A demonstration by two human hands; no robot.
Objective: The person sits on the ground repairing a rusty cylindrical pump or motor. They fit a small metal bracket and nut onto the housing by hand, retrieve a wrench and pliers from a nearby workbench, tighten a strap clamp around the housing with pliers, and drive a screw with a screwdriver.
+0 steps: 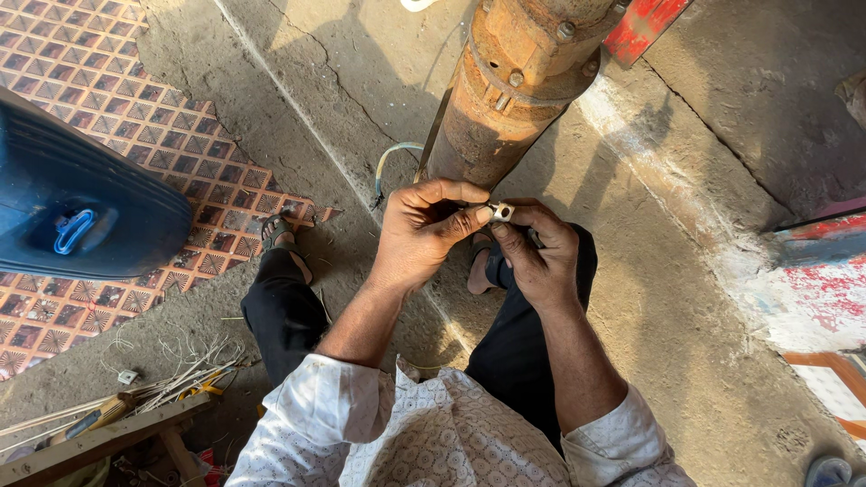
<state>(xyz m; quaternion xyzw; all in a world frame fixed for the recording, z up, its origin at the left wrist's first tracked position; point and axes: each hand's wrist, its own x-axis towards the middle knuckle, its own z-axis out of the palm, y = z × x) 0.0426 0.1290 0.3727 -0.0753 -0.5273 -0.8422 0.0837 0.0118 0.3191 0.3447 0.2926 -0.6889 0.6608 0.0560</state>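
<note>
Sleeves of a pale patterned shirt point(433, 442) fill the bottom edge, rolled back above both forearms, with dark trousers point(514, 343) beneath. Off to the left, loose white wire offcuts point(194, 365) lie on the dusty concrete floor point(695, 343) beside a wooden plank point(99, 442). Higher up, the two hands meet in the middle. The left hand point(424, 230) has its fingers curled in, thumb and forefinger pinched together on one end of a small metal lug point(501, 212). The right hand point(537, 252) is likewise closed, its thumb and fingertips gripping the same lug from the other side, so the piece sits between both hands, just in front of the rusty cylindrical pump body point(514, 81). A sandalled foot point(280, 236) rests below the left hand on the edge of a patterned red mat point(117, 99). A thin pale wire point(390, 162) curves off the pump's left side. Farther left, a dark blue plastic container point(81, 207) stands on the mat; at the top right, a red painted metal part point(645, 27) touches the pump.
</note>
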